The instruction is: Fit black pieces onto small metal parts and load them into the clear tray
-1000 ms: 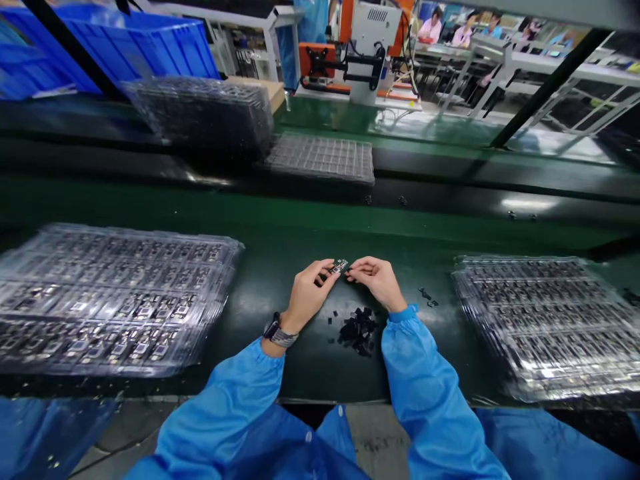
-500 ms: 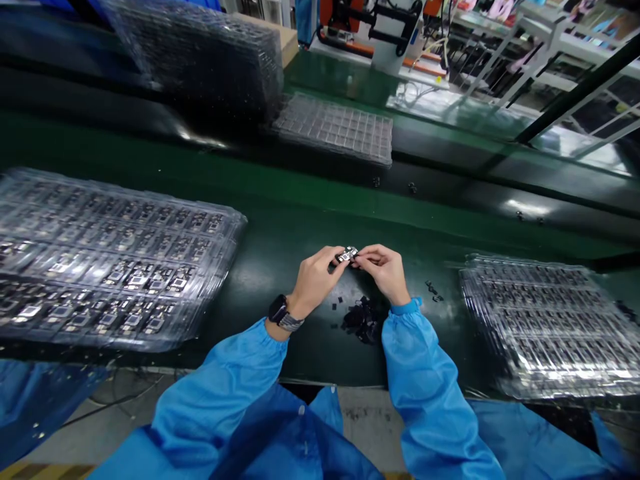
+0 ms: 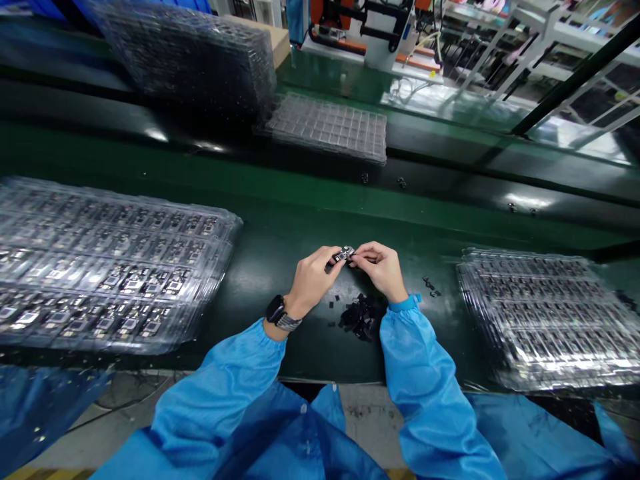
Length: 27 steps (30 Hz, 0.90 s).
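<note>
L hand (image 3: 313, 280) & R hand (image 3: 380, 269) both pinching small circuit board (image 3: 344, 253) btwn them, black bits (image 3: 359, 317) just below on belt.

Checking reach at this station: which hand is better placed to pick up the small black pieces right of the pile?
Likely the right hand. The small black pieces lie just beside it, while the left hand is farther off, beyond the black pile. Both hands hold the small circuit board.
</note>
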Available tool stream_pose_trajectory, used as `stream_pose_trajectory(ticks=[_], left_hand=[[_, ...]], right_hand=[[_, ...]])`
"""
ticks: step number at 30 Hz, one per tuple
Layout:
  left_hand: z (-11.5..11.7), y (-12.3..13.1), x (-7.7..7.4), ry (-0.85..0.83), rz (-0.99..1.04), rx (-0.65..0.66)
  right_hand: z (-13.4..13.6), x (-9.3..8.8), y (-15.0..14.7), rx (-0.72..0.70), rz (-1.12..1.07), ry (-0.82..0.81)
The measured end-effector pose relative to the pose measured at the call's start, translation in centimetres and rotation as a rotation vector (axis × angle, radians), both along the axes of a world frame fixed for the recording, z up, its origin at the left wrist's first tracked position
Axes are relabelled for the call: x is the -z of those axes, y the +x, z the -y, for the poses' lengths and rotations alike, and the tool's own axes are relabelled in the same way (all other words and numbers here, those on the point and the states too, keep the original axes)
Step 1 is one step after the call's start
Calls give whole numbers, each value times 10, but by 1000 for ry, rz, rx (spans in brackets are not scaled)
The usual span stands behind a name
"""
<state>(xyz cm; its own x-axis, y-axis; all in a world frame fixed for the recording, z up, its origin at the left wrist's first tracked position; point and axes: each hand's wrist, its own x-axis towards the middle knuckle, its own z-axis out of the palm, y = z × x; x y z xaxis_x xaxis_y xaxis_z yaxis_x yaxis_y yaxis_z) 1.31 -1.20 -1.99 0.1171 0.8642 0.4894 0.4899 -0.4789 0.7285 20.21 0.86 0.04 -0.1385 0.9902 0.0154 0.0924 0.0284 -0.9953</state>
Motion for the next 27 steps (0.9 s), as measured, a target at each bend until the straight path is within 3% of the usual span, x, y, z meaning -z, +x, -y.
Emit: stream_pose_trajectory(ticks=[27], left_hand=[[-1,-3,0,30,-128,24]], right_hand=[[0,3,2,-25,6,-34]])
